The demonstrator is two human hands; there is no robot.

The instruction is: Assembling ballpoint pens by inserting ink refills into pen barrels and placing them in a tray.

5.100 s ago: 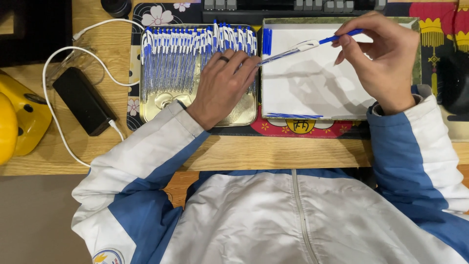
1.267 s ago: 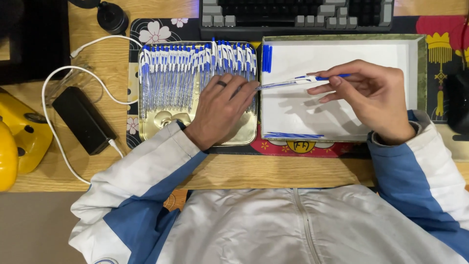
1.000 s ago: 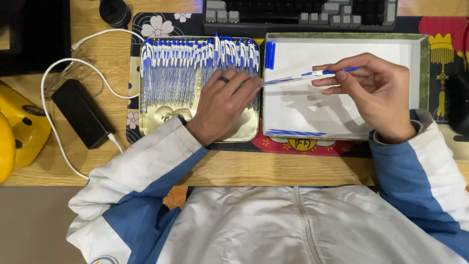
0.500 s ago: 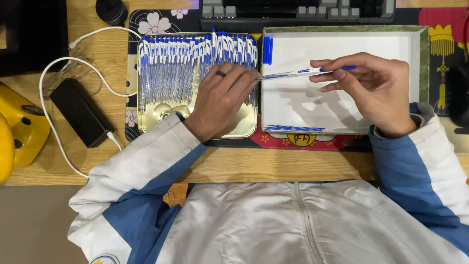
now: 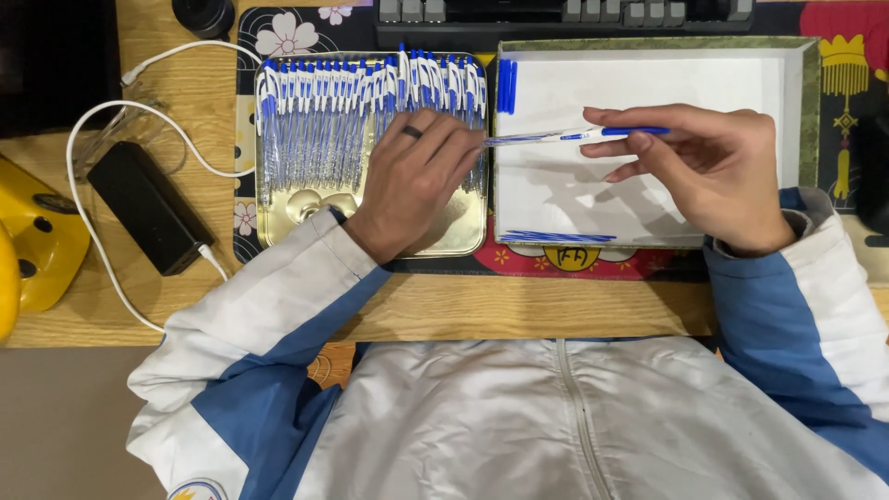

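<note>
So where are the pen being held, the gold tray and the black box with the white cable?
pen (image 5: 579,136), head view, middle of its barrel
gold tray (image 5: 463,236), head view, bare bottom right corner
black box (image 5: 148,206), head view, middle of its top

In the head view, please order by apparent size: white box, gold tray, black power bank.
1. White rectangular box, largest.
2. Shiny gold metal tray, clearly smaller, partly hidden under the left hand.
3. Black rectangular power bank, smallest.

Blue-white pens (image 5: 370,111), gold tray (image 5: 463,231), white box (image 5: 648,83)
</note>
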